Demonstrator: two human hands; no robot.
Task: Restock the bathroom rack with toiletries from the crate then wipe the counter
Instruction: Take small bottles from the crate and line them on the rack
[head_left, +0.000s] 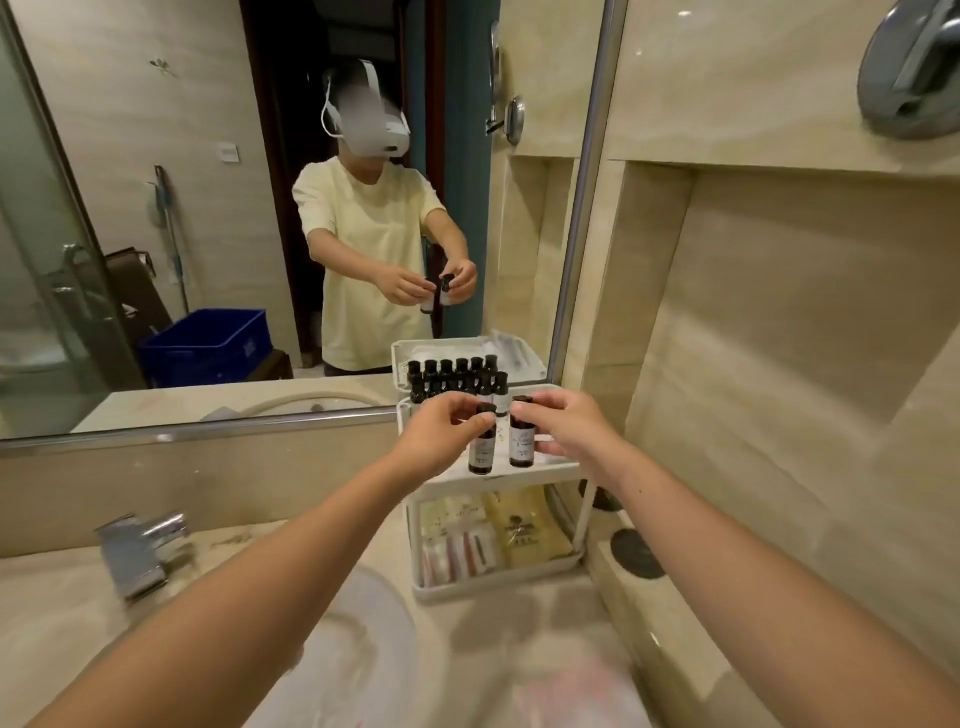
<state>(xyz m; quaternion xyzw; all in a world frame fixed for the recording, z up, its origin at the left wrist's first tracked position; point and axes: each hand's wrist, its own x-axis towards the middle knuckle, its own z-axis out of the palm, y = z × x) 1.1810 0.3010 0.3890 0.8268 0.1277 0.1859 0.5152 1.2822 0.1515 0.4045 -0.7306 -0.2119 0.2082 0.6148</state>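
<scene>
Left bottle (482, 448) and right bottle (521, 441) are held upright, side by side and close together, over the front of the top shelf of the rack (457, 486). Whether their bases already rest on the shelf cannot be told. The left bottle is pinched at its cap by the fingers of the left hand (441, 431). The right bottle is gripped at the cap and down one side by the fingers of the right hand (566, 426).

Both bottles are small, dark and stiff, and are judged light. Their smooth walls are likely to be slippery, and their narrow bases should tip easily among neighbours. A hold on the body just under the cap is judged safer than one on the cap alone. Glass or plastic cannot be told, so they are best set down gently.

Labels are too small to be read. Behind the hands, standing bottles (457, 387) merge with their mirror reflection, so they cannot be counted. Sachets (519, 530) on the lower shelf are blurred. The crate (208, 348) is seen only in the mirror, its contents hidden. The near worktop (62, 597) and basin are smeared, and no cloth can be made out
</scene>
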